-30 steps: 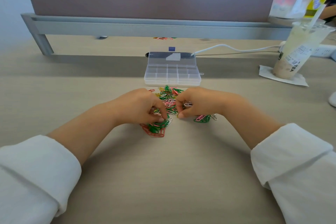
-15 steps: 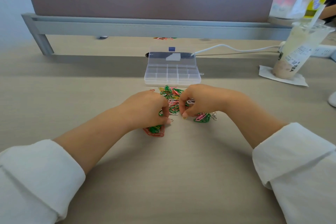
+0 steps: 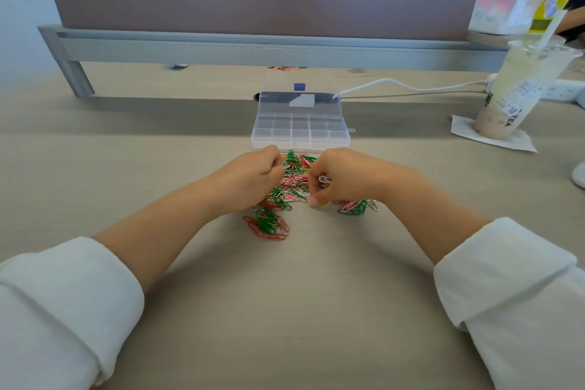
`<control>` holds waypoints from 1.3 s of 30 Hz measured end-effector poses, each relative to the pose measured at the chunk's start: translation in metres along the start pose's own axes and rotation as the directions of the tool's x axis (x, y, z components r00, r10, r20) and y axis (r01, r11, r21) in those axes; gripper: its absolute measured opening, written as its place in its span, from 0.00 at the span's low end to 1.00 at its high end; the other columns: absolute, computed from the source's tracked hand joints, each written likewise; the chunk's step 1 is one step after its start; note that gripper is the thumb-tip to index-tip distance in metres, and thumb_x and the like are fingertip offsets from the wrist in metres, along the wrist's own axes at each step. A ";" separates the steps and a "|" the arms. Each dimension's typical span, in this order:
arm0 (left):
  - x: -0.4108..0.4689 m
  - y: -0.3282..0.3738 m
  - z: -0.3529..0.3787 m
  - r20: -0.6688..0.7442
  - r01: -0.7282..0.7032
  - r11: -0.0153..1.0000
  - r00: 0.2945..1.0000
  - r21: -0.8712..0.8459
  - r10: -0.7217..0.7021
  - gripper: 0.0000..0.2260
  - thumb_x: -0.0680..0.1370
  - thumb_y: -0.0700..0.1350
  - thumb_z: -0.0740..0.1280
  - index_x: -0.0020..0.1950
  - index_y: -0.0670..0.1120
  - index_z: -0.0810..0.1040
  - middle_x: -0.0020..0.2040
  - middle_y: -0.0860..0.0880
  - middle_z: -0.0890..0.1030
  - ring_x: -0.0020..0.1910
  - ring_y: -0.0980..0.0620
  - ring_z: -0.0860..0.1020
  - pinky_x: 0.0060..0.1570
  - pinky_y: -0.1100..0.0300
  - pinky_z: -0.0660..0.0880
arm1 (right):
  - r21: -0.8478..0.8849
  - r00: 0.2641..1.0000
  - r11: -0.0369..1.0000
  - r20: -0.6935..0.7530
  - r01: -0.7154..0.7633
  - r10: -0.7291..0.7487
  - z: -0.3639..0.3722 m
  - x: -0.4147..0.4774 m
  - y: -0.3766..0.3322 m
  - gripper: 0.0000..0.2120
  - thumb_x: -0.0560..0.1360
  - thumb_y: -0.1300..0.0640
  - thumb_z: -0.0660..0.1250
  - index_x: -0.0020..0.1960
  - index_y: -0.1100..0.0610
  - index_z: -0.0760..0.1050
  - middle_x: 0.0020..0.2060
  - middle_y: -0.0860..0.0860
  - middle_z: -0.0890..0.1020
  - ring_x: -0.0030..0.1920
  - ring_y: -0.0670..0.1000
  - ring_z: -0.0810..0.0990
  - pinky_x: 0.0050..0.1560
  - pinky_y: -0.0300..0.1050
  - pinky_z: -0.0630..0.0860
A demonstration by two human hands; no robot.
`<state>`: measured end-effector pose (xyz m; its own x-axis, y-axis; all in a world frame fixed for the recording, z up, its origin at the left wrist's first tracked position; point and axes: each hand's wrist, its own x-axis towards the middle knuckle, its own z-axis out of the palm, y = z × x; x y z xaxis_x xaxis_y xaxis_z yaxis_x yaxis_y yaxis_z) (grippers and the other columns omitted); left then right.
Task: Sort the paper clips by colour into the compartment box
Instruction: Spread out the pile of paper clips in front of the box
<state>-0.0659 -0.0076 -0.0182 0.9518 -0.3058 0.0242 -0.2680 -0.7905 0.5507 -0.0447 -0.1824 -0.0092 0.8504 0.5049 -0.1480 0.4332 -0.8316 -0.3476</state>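
A heap of paper clips [image 3: 296, 180] in green, red, pink, yellow and silver lies on the desk in front of a clear compartment box [image 3: 300, 131] whose lid stands open; its compartments look empty. My left hand [image 3: 253, 182] is lifted over the heap's left side, fingers curled, pinching a small silver clip at its fingertips. My right hand [image 3: 340, 177] is over the heap's right side and holds a few silver clips [image 3: 324, 179] in curled fingers, one fingertip down on the desk. A red and green cluster [image 3: 269, 225] lies nearest me.
A plastic cup of milk tea [image 3: 519, 92] stands on a napkin at the right. A white cable [image 3: 408, 87] runs behind the box. A grey shelf [image 3: 253, 47] under a brown panel spans the back. Another person's arm shows at top right.
My left hand has risen from the near edge of the heap toward the box, uncovering the red and green cluster. My right hand has shifted slightly, still holding silver clips.
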 end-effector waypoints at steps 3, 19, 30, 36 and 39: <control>0.003 -0.004 0.001 -0.072 0.014 0.991 0.997 -0.130 -0.023 0.13 0.79 0.39 0.53 0.34 0.46 0.64 0.32 0.49 0.67 0.33 0.51 0.64 0.37 0.56 0.63 | -0.020 1.000 1.000 -0.021 0.016 -0.017 -0.001 -0.002 -0.001 0.06 0.71 0.53 0.72 0.41 0.53 0.76 0.38 0.46 0.74 0.38 0.50 0.77 0.34 0.38 0.72; 0.010 -0.015 0.007 -0.079 -0.032 0.993 0.997 -0.116 0.023 0.08 0.81 0.41 0.53 0.48 0.48 0.70 0.33 0.52 0.72 0.33 0.54 0.69 0.38 0.58 0.67 | -0.027 0.998 1.000 -0.055 -0.013 0.011 0.005 0.004 -0.007 0.07 0.74 0.49 0.67 0.44 0.51 0.73 0.34 0.43 0.72 0.37 0.48 0.73 0.36 0.41 0.69; 0.009 -0.014 0.005 -0.003 -0.034 0.978 0.999 -0.207 0.034 0.17 0.80 0.36 0.52 0.39 0.54 0.73 0.34 0.51 0.72 0.38 0.47 0.69 0.41 0.57 0.67 | -0.110 0.999 0.993 -0.020 -0.038 0.036 0.004 0.002 -0.009 0.09 0.75 0.53 0.66 0.53 0.57 0.76 0.46 0.48 0.71 0.47 0.48 0.70 0.46 0.40 0.66; 0.007 -0.009 0.002 -0.021 -0.069 0.996 0.997 0.048 0.071 0.10 0.80 0.43 0.56 0.42 0.49 0.73 0.32 0.53 0.70 0.34 0.53 0.68 0.36 0.58 0.65 | -0.119 0.999 0.992 -0.007 -0.043 0.043 0.004 0.001 -0.010 0.09 0.75 0.53 0.66 0.51 0.57 0.78 0.45 0.49 0.72 0.46 0.49 0.71 0.45 0.40 0.66; 0.005 -0.007 0.000 -0.026 -0.164 0.963 0.984 0.212 0.173 0.14 0.80 0.51 0.56 0.35 0.50 0.68 0.29 0.55 0.69 0.31 0.57 0.67 0.32 0.62 0.62 | -0.103 0.999 0.994 -0.011 -0.042 0.041 0.003 0.001 -0.010 0.08 0.75 0.53 0.66 0.50 0.56 0.78 0.45 0.49 0.73 0.46 0.49 0.71 0.45 0.41 0.66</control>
<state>-0.0594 -0.0033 -0.0223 0.8945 -0.4241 0.1415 -0.4459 -0.8240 0.3495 -0.0492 -0.1729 -0.0089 0.8705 0.4680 -0.1523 0.4257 -0.8713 -0.2441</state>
